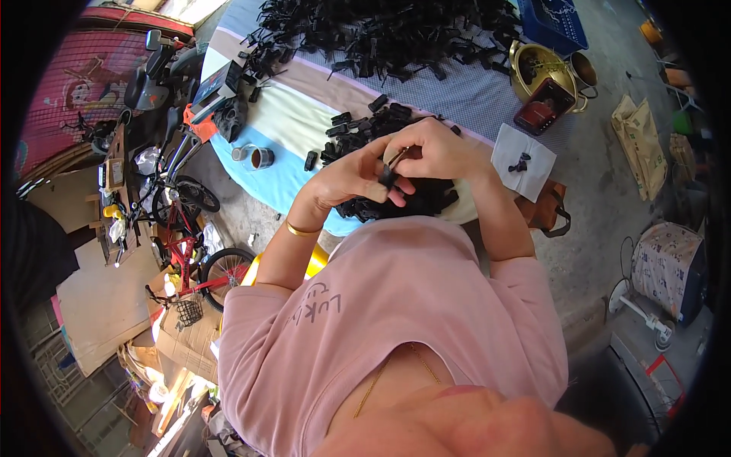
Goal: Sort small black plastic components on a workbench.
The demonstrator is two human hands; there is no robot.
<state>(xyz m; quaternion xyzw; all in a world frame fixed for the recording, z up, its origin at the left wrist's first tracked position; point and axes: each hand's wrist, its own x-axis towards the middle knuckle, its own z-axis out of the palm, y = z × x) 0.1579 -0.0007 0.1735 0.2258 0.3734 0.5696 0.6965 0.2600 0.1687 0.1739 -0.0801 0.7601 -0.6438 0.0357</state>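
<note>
My left hand (352, 177) pinches a small black plastic part (387, 177) between thumb and fingers, above the near edge of the table. Close against it, my right hand (437, 149) grips a thin metal tool (397, 158) whose narrow end points at the part; its exact kind is too small to tell. Below and around both hands lies a pile of similar black parts (352, 131), partly hidden by them. A far larger heap of black parts (365, 34) covers the back of the cloth-covered table (289, 103).
On the right are a phone (544, 107) leaning on a gold pot (565, 75), a blue basket (554, 24) and white paper (524, 161) holding several parts. A glass cup (262, 158) and a box (218, 87) stand left. Bicycles (183, 255) are beyond the table's left side.
</note>
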